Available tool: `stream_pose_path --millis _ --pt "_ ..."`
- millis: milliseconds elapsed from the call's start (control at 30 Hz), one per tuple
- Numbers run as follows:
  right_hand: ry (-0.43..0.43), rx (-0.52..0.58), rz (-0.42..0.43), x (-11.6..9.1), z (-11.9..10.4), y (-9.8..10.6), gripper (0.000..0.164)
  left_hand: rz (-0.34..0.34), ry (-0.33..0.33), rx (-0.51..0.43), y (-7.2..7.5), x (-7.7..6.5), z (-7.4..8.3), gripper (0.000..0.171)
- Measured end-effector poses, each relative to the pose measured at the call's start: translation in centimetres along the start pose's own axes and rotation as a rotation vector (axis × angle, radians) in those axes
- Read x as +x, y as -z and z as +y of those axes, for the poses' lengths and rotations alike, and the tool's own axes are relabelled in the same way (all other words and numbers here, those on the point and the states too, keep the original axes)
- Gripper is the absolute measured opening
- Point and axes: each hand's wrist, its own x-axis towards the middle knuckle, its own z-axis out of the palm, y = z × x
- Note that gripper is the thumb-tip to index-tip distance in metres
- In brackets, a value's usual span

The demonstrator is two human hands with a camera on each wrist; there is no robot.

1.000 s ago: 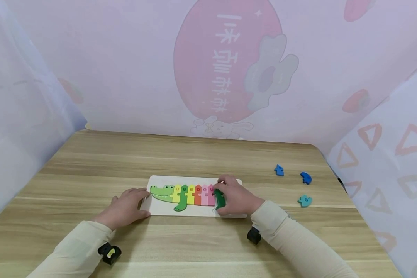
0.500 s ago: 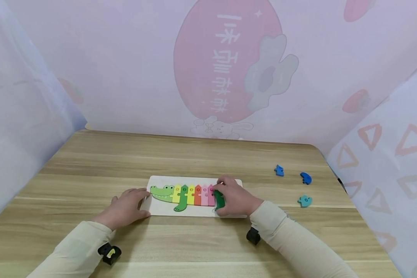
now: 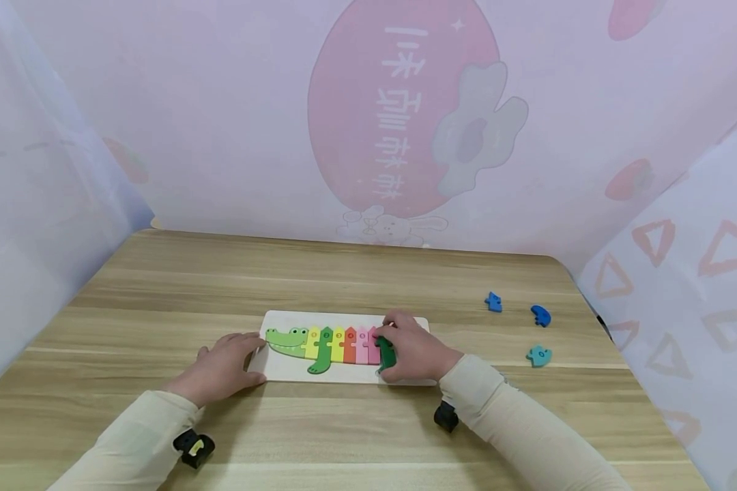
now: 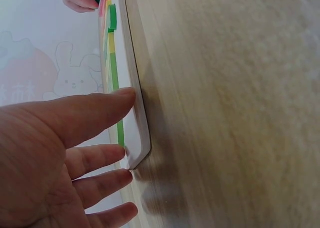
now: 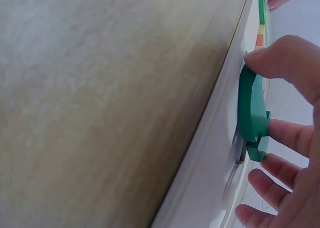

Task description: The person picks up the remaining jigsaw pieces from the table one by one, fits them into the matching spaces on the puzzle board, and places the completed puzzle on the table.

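A white crocodile puzzle board (image 3: 285, 373) lies on the table with the light-green head (image 3: 287, 341) and several coloured, numbered body pieces set in a row. My right hand (image 3: 414, 351) pinches a dark-green puzzle piece (image 5: 252, 102) between thumb and fingers, over the board's right part beside the pink pieces. In the right wrist view this piece stands tilted, with a recess edge showing under it. At the board's left end, my left hand (image 3: 224, 365) rests its thumb (image 4: 107, 115) on the near edge, its other fingers extended by the end.
Three loose puzzle pieces lie on the table at the right: a blue piece (image 3: 494, 302), a curved blue piece (image 3: 541, 315) and a teal piece (image 3: 539, 355). Printed cloth (image 3: 252, 136) hangs behind the wooden table (image 3: 344, 436) and at its sides.
My right hand has shifted slightly left with the dark-green piece, bringing it closer to the pink pieces. The left hand and the board stay where they were.
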Motion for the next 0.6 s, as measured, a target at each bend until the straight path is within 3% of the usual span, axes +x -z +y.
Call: stream_pose_path --millis 600 --pt "-0.009 -0.011 -0.015 0.20 0.10 -0.05 0.067 -0.012 0.007 -0.005 -0.02 0.02 0.01 0.059"
